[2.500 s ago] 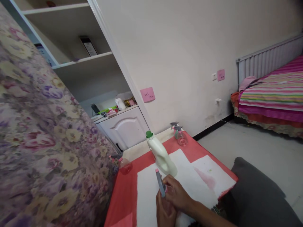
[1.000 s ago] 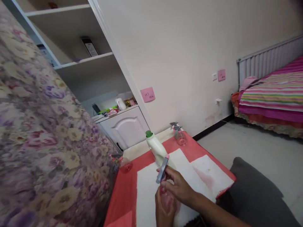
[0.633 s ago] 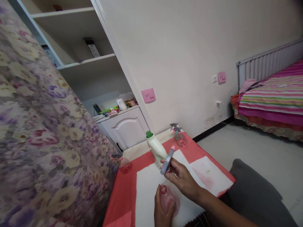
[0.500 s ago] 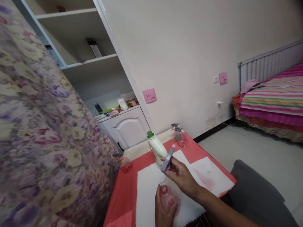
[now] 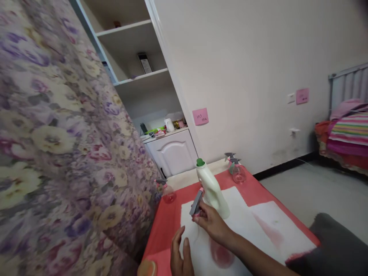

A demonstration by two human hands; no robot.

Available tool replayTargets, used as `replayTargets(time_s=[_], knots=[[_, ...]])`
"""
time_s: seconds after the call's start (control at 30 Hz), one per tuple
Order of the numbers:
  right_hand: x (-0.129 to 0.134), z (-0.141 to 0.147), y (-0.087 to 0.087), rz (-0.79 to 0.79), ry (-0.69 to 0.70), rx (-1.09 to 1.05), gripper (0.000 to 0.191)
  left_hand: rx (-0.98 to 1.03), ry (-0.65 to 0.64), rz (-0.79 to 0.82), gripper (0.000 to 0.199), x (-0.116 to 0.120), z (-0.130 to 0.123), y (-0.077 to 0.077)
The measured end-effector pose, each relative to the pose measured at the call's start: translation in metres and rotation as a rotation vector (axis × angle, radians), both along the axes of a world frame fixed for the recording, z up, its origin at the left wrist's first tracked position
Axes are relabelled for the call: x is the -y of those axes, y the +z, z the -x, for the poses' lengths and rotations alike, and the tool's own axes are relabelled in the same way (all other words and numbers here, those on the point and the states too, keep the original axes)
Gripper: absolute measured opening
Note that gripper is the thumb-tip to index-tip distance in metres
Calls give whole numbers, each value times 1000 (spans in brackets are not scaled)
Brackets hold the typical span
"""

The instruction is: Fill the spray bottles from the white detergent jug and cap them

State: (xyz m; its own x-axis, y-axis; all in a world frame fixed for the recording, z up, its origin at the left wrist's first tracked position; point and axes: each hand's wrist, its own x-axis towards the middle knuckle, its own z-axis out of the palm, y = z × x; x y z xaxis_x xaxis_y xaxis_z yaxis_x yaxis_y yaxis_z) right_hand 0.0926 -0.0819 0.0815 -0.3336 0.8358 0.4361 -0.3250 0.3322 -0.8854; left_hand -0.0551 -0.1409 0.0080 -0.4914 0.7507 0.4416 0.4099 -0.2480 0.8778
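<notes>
My right hand point(image 5: 212, 224) grips a grey and pink spray nozzle point(image 5: 196, 203) above the white cloth point(image 5: 250, 220). A thin tube seems to hang below the nozzle. My left hand point(image 5: 181, 255) is off the bottle, fingers apart and holding nothing. A clear pink bottle point(image 5: 222, 256) rests on the cloth, partly hidden behind my right forearm. Behind my right hand stands a pale green jug point(image 5: 212, 188) with a green cap point(image 5: 200, 162).
One spray bottle point(image 5: 168, 193) is on the red tabletop point(image 5: 163, 222) at the left; others point(image 5: 239, 174) stand at the back right. A round orange-tan object point(image 5: 147, 268) lies at the front left. A floral curtain point(image 5: 71, 153) hangs left.
My left hand has let go of the pink bottle and opened. My right hand has moved slightly left and lower with the nozzle. The view has turned left.
</notes>
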Motion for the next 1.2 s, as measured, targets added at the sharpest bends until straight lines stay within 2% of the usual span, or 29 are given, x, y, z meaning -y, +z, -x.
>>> replayTargets(time_s=[0.1, 0.17, 0.33, 0.43, 0.63, 0.73, 0.83, 0.93, 1.0, 1.1, 1.2], knots=[[4, 12, -9, -7, -6, 45, 14, 11, -138, 95, 43, 0, -1, 27], [7, 15, -13, -31, -9, 83, 14, 59, -210, 143, 44, -2, -1, 33], [9, 14, -13, -149, 38, 150, 13, 243, -345, 135, 55, -6, 1, 29], [11, 15, -14, -158, 29, 197, 16, 268, -372, 149, 58, -6, -1, 25], [11, 16, -24, -102, -19, 377, 22, 290, -330, 169, 52, -11, 0, 21], [12, 8, -25, -90, -69, 437, 32, 304, -289, 139, 47, -18, 7, 18], [13, -9, -26, -63, -77, 380, 37, 245, -213, 118, 48, -27, 19, 14], [13, -35, -33, -16, -153, 289, 30, 103, -110, 114, 49, -39, 33, 8], [11, -53, -45, 29, -250, 285, 28, -47, -25, 120, 47, -50, 43, 2], [6, -74, -72, 100, -324, 311, 31, -357, 92, 143, 42, -70, 61, -9], [4, -86, -105, 171, -338, 303, 35, -489, 111, 175, 37, -85, 75, -21]])
